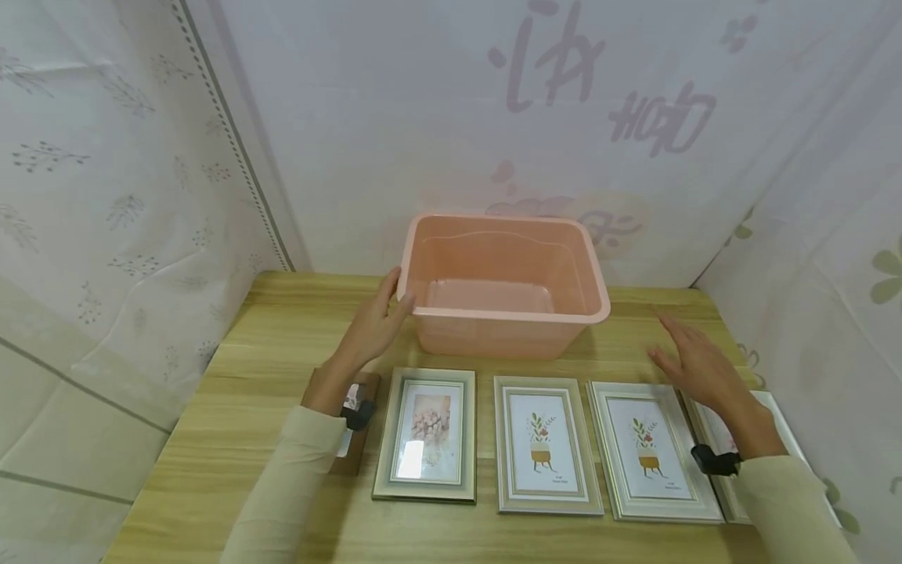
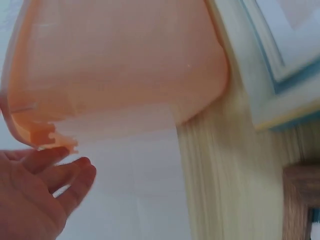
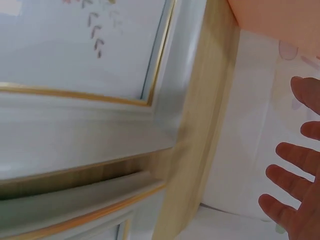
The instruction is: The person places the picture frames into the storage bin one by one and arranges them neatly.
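A pink plastic tub with nothing in it stands at the back of the wooden table. My left hand is at its left front corner, fingertips right at the rim. In the left wrist view, those fingers are loosely extended beside the tub wall. To the right of the tub, my right hand is apart from it, above the table and near the framed pictures. The right wrist view has its fingers spread, holding nothing.
Along the front lie a brown frame partly hidden by the left wrist, a gold-edged frame with a flower picture, two pale frames with plant-pot prints, and a partly covered frame. A printed curtain hangs behind.
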Demonstrator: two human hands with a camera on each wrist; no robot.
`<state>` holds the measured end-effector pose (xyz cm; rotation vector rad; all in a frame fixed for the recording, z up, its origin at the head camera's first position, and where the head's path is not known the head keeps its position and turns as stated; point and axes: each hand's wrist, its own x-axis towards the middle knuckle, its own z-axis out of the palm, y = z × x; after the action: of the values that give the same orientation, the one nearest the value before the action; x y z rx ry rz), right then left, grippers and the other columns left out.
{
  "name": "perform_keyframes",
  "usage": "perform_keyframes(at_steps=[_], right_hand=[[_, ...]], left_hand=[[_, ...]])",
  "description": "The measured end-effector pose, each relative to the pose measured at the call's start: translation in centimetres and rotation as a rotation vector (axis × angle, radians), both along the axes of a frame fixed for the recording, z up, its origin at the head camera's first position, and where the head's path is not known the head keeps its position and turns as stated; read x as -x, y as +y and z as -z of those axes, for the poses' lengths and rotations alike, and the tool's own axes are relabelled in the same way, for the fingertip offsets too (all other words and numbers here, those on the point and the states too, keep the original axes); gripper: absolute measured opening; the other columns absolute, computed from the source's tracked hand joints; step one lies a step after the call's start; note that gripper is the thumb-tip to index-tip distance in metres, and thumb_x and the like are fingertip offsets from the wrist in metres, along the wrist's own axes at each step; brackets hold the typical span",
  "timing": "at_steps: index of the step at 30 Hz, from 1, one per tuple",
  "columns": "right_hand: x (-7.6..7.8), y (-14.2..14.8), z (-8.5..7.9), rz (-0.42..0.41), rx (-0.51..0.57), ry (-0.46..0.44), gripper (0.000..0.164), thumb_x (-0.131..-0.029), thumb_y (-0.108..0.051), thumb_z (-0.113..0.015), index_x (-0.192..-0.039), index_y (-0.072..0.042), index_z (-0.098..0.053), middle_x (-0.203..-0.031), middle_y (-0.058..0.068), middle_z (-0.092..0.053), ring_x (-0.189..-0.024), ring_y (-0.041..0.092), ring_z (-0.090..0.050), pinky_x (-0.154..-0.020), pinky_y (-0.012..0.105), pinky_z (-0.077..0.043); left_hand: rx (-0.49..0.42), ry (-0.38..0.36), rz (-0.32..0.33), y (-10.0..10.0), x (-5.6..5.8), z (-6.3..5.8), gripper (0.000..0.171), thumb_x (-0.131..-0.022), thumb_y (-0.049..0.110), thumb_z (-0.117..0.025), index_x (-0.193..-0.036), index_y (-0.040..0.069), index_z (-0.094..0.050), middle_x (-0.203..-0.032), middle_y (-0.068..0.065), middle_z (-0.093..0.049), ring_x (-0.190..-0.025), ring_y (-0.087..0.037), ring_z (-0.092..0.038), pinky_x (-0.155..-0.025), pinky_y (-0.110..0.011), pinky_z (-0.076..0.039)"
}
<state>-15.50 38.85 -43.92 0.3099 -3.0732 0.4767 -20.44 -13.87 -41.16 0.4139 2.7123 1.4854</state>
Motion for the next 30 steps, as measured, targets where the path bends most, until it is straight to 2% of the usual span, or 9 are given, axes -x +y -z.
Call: perform_keyframes(at_steps=[5,7,10,13,18,21,24,30], right_hand=[[-0.3,0.8,0.6,0.019,-0.005,-0.047,0.074,-0.108,-0.039,-0.055,-0.157,0.009,-0.028,-0.152,0.042,-0.034,-0.137,0.063,-0.031,-0.107,0.076,-0.026],[-0.5,1.2,0.8,0.026,-0.002,-0.07,0.075,-0.108,-0.041,-0.053,-0.157,0.01,-0.027,-0.152,0.042,-0.033,-0.136,0.064,-0.031,-0.107,0.076,-0.026],[-0.8,2.0,1.3,0.036,0.014,-0.101,0.075,-0.109,-0.04,-0.053,-0.157,0.011,-0.026,-0.152,0.043,-0.031,-0.136,0.064,-0.03,-0.107,0.076,-0.025],[-1.0,3.0,1.7,0.04,0.034,-0.12,0.074,-0.109,-0.036,-0.054,-0.155,0.014,-0.026,-0.151,0.045,-0.03,-0.136,0.065,-0.029,-0.107,0.077,-0.026],[-1.8,4.9,2.7,0.058,0.054,-0.134,0.073,-0.109,-0.033,-0.054,-0.153,0.018,-0.026,-0.148,0.048,-0.03,-0.133,0.068,-0.029,-0.104,0.078,-0.027],[-2.3,6.0,3.4,0.075,0.061,-0.126,0.073,-0.108,-0.032,-0.055,-0.151,0.019,-0.027,-0.147,0.049,-0.031,-0.132,0.068,-0.031,-0.102,0.079,-0.028],[-2.8,6.9,4.0,0.092,0.059,-0.118,0.072,-0.108,-0.031,-0.055,-0.151,0.02,-0.027,-0.145,0.049,-0.032,-0.13,0.069,-0.032,-0.1,0.079,-0.028],[-3.4,8.4,4.5,0.149,0.066,-0.168,0.075,-0.11,-0.034,-0.051,-0.152,0.02,-0.021,-0.147,0.05,-0.027,-0.131,0.071,-0.027,-0.1,0.081,-0.025]], left_hand=[[-0.126,-0.068,-0.034,0.5,1.1,-0.2,0.079,-0.109,0.048,-0.046,-0.166,0.008,-0.009,-0.164,-0.023,-0.033,-0.148,-0.039,-0.038,-0.117,-0.057,-0.034],[-0.16,-0.118,-0.041,0.6,1.4,-0.3,0.081,-0.109,0.047,-0.048,-0.166,0.008,-0.007,-0.163,-0.024,-0.034,-0.146,-0.04,-0.041,-0.116,-0.057,-0.035],[-0.207,-0.188,-0.034,0.8,1.5,-0.3,0.082,-0.108,0.044,-0.05,-0.166,0.008,-0.005,-0.161,-0.027,-0.035,-0.143,-0.04,-0.044,-0.115,-0.057,-0.037],[-0.257,-0.225,-0.023,1.2,1.5,-0.3,0.077,-0.109,0.039,-0.048,-0.166,0.007,-0.007,-0.155,-0.027,-0.04,-0.133,-0.039,-0.05,-0.107,-0.053,-0.043],[-0.273,-0.207,-0.032,1.7,1.3,-0.1,0.058,-0.111,0.032,-0.044,-0.16,0.006,-0.028,-0.128,-0.021,-0.052,-0.104,-0.028,-0.05,-0.087,-0.04,-0.044],[-0.27,-0.201,-0.058,2.0,1.3,0.1,0.047,-0.11,0.028,-0.043,-0.15,0.002,-0.039,-0.109,-0.017,-0.052,-0.092,-0.025,-0.049,-0.079,-0.036,-0.042],[-0.248,-0.189,-0.094,2.2,1.3,0.2,0.044,-0.109,0.028,-0.041,-0.143,-0.001,-0.043,-0.104,-0.013,-0.052,-0.093,-0.025,-0.05,-0.079,-0.037,-0.042],[-0.246,-0.172,-0.111,2.5,1.4,0.0,0.048,-0.109,0.028,-0.039,-0.144,-0.005,-0.042,-0.117,-0.022,-0.054,-0.106,-0.031,-0.052,-0.093,-0.046,-0.044]])
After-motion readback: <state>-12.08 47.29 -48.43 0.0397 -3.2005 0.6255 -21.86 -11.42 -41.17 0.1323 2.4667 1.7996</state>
